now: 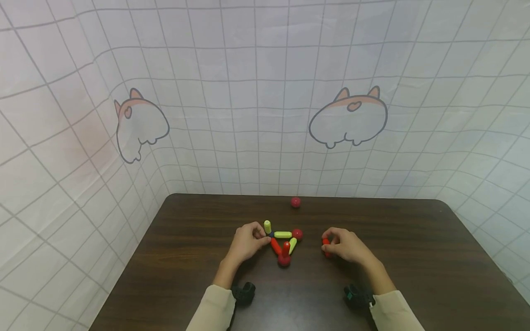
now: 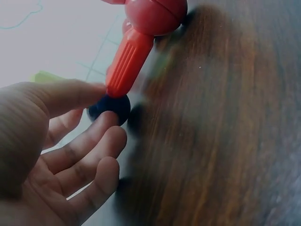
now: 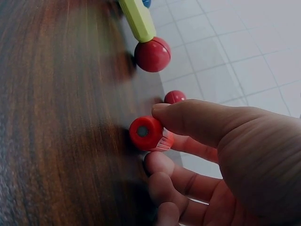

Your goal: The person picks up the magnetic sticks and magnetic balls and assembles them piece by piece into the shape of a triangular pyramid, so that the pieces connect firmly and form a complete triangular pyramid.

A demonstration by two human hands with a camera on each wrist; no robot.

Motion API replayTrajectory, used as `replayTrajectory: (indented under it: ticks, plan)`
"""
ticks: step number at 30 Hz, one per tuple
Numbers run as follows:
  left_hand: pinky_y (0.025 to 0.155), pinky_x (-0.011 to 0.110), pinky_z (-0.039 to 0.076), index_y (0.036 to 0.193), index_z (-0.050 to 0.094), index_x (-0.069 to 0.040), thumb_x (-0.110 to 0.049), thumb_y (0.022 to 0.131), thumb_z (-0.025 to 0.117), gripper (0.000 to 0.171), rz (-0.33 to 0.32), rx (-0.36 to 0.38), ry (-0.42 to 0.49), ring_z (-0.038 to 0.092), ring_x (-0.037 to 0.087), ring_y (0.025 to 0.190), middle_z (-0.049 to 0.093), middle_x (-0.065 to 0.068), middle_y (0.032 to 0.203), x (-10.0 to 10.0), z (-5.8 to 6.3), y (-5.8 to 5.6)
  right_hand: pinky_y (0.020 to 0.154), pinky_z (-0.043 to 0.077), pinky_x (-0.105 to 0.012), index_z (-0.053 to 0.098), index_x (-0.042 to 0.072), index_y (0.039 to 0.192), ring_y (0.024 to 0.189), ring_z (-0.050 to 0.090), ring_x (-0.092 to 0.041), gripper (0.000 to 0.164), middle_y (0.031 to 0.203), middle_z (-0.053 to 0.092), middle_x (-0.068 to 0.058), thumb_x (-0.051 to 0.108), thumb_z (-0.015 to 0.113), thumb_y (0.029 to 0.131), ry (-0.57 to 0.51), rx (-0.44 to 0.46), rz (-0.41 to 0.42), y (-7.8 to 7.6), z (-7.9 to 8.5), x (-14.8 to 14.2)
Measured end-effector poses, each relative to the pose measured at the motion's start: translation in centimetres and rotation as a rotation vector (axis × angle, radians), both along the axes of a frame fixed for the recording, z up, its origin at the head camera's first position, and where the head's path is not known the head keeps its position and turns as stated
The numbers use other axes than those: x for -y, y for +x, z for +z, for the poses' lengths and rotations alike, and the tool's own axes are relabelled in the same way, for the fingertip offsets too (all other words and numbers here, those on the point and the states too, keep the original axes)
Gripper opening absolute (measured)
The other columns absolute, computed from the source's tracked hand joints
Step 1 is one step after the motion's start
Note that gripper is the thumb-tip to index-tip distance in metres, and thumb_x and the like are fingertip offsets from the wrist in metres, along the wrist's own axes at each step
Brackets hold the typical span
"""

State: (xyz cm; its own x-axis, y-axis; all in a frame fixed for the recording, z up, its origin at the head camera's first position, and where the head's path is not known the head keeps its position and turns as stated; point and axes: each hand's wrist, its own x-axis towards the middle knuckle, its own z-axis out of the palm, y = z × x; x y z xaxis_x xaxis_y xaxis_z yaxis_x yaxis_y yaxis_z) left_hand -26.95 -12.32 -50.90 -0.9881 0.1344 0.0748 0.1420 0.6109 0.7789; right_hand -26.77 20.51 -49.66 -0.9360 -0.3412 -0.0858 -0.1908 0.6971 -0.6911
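Dark wood-grain desk (image 1: 198, 239), lower frame. Left hand (image 1: 247, 242) lower centre, right hand (image 1: 348, 246) right of it, both pinching. Red-and-yellow plastic rod triangle (image 1: 276, 247) between; loose red plastic rod (image 3: 149, 135) in right, gripped by sides, probably keeping ends free; dark-blue ball (image 2: 118, 106) in left, likely steadying triangle.

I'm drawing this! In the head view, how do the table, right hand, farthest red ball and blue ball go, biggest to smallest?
1. table
2. right hand
3. farthest red ball
4. blue ball
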Motion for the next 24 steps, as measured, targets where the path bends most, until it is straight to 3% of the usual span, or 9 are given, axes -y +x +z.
replayTrajectory:
  ticks: [4,12,19,24]
  plan:
    - [0.064,0.029,0.051,0.096,0.071,-0.014,-0.026,0.088,0.081,0.018,-0.048,0.023,0.003,0.063,0.008,0.068,0.074,-0.001,0.084,0.1,0.1,0.0,0.063,0.044,-0.032,0.067,0.007,0.118,0.068,0.054,-0.015,0.032,0.076,0.063,-0.001,0.023,0.076,0.091,0.007,0.0,-0.003,-0.1,0.0,0.0]
    - [0.067,0.03,0.051,0.121,0.071,-0.016,-0.04,0.091,0.077,0.039,-0.183,0.075,-0.02,0.064,0.011,0.075,0.074,0.0,0.1,-0.1,0.5,0.0,0.062,0.043,-0.033,0.067,0.007,0.118,0.067,0.053,-0.016,0.032,0.077,0.061,-0.002,0.021,0.075,0.091,0.013,0.005,-0.009,0.0,0.2,0.1]
    - [0.072,0.03,0.05,0.145,0.057,-0.018,-0.025,0.088,0.079,0.062,-0.36,0.116,-0.059,0.061,0.015,0.09,0.067,0.007,0.128,-0.2,1.2,0.6,0.06,0.043,-0.033,0.067,0.008,0.115,0.065,0.053,-0.016,0.028,0.075,0.061,-0.002,0.013,0.072,0.088,0.014,0.007,-0.026,0.1,0.3,0.1]
    - [0.077,0.033,0.05,0.147,0.055,-0.024,-0.043,0.08,0.086,0.076,-0.35,0.138,-0.075,0.059,0.018,0.094,0.063,0.005,0.131,-0.6,1.3,0.8,0.06,0.043,-0.032,0.065,0.009,0.113,0.064,0.054,-0.016,0.027,0.075,0.061,-0.002,0.01,0.07,0.086,0.016,-0.001,-0.04,0.0,0.3,0.1]
